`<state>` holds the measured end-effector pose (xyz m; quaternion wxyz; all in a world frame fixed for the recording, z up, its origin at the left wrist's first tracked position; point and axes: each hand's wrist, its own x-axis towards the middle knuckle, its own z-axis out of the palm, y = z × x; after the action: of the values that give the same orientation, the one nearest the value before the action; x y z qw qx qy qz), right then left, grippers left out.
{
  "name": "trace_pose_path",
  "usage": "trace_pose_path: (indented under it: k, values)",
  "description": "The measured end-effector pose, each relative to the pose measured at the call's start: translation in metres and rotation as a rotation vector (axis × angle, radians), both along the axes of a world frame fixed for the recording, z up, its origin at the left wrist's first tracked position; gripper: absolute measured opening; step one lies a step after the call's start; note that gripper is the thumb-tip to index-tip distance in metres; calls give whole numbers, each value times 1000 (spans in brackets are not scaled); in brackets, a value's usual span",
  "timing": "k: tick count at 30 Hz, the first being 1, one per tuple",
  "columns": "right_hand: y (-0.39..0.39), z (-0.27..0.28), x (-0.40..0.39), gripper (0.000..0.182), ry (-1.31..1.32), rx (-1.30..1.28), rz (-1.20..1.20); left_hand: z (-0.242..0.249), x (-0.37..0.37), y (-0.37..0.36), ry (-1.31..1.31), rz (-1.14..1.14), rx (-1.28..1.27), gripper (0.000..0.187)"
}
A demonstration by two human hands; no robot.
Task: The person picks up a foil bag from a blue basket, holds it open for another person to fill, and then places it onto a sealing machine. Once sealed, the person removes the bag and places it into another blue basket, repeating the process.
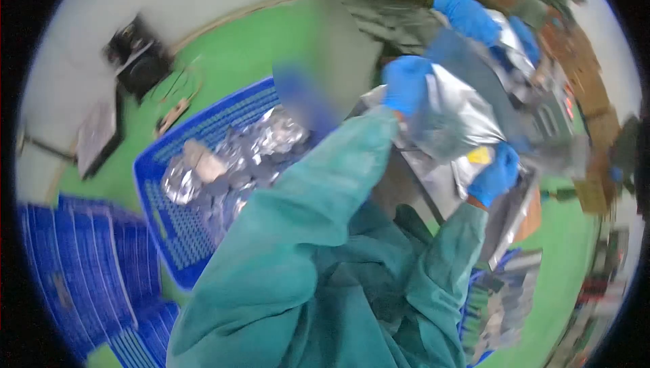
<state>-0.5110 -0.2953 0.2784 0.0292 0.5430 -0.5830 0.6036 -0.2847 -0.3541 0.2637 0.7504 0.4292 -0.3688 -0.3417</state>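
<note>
A shiny silver foil bag point(462, 102) is stretched between my two blue-gloved hands above a work surface. My left hand point(406, 85) is closed on its upper left edge. Lower down on the right, my right hand point(495, 176) grips the bag's other end, its fingertips partly hidden. Beneath the bag lie more silver sheets or bags, and a yellow patch point(479, 155) shows close to my right hand. The view is blurred, so what the bag contains, if anything, cannot be made out.
Left of me, a blue basket point(157, 209) holds crumpled silver packs. Stacked blue baskets point(78, 266) stand at lower left; another basket of packs point(504, 300) is at lower right. Across the table, a co-worker's blue-gloved hand point(467, 17) handles silver material. Cardboard boxes point(583, 70) line the right.
</note>
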Motion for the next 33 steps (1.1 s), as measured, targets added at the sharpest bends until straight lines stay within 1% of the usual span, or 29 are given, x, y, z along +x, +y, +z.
trace_pose_path:
  k: [1, 2, 3, 4, 5, 6, 7, 8, 10, 11, 12, 13, 14, 15, 16, 17, 18, 19, 20, 22, 23, 25, 26, 27, 28, 29, 31, 32, 33]
  values:
    - [5, 10, 9, 16, -303, 25, 141, -7, -4, -9, -209, 227, -208, 14]
    - [-5, 3, -7, 21, -242, 75, 116, -24, -3, -27, -361, 295, -283, 16]
    - [5, 14, 7, 26, -266, 124, 142, -3, 13, 0, -474, 261, -150, 20]
    - [-8, -1, -7, 26, -370, 96, 263, -1, 27, 12, -198, 137, -98, 25]
    - [-9, 2, -8, 27, -381, 127, 288, -4, 46, 26, -186, 56, -8, 28]
    - [-9, 4, -5, 28, -389, 115, 313, -12, 63, 46, -188, 76, 32, 28]
    - [0, 13, 8, 31, -298, 142, 256, -18, 80, 71, -305, 31, 104, 29]
    - [1, 16, 15, 31, -303, 168, 245, -26, 96, 96, -421, -32, 172, 30]
    - [0, 16, 16, 31, -307, 99, 211, -40, 124, 169, -649, -92, 380, 32]
    - [-5, 10, 3, 33, -231, 109, 182, -60, 140, 199, -619, -252, 551, 36]
    - [-12, 4, -11, 37, -152, 124, 151, -92, 156, 228, -618, -288, 700, 37]
    - [-8, 9, -4, 36, -234, 122, 170, -117, 172, 261, -789, -236, 748, 39]
    - [-3, 15, 8, 35, -318, 114, 196, -134, 185, 290, -853, -224, 989, 43]
    - [-1, 16, 10, 34, -343, 110, 162, -157, 196, 319, -1022, -230, 1073, 46]
    - [-2, 15, 11, 33, -371, 96, 136, -178, 205, 336, -1193, -221, 1144, 50]
    - [-4, 12, 9, 31, -449, 46, 211, -191, 208, 339, -1202, -233, 1138, 50]
    - [-2, 11, 10, 31, -450, 46, 202, -199, 210, 340, -1198, -159, 1180, 53]
    - [5, 8, 15, 30, -398, 92, 170, -206, 213, 343, -1195, -83, 1219, 55]
    - [8, 7, 18, 29, -343, 138, 144, -209, 215, 340, -1199, -85, 1215, 55]
    - [10, 3, 21, 29, -355, 103, 181, -213, 222, 330, -1379, -414, 1421, 56]
    - [14, 4, 28, 30, -350, 102, 215, -204, 217, 325, -1387, -409, 1412, 56]
    - [16, 1, 29, 30, -310, 107, 273, -181, 202, 316, -1388, -419, 1270, 52]
    - [17, 1, 31, 30, -315, 103, 261, -195, 208, 313, -1400, -424, 1262, 52]
    - [18, 2, 36, 30, -327, 119, 244, -222, 218, 311, -1412, -516, 1267, 48]
    - [19, 2, 37, 29, -339, 137, 226, -238, 227, 311, -1423, -611, 1271, 45]
    - [19, 2, 35, 30, -293, 172, 214, -238, 232, 313, -1433, -625, 1265, 45]
    - [21, 1, 38, 31, -289, 150, 232, -237, 243, 320, -1513, -738, 1020, 36]
    - [24, -1, 40, 31, -286, 127, 261, -224, 245, 324, -1526, -752, 1018, 36]
    - [23, -2, 37, 29, -235, 144, 252, -199, 246, 327, -1481, -671, 963, 33]
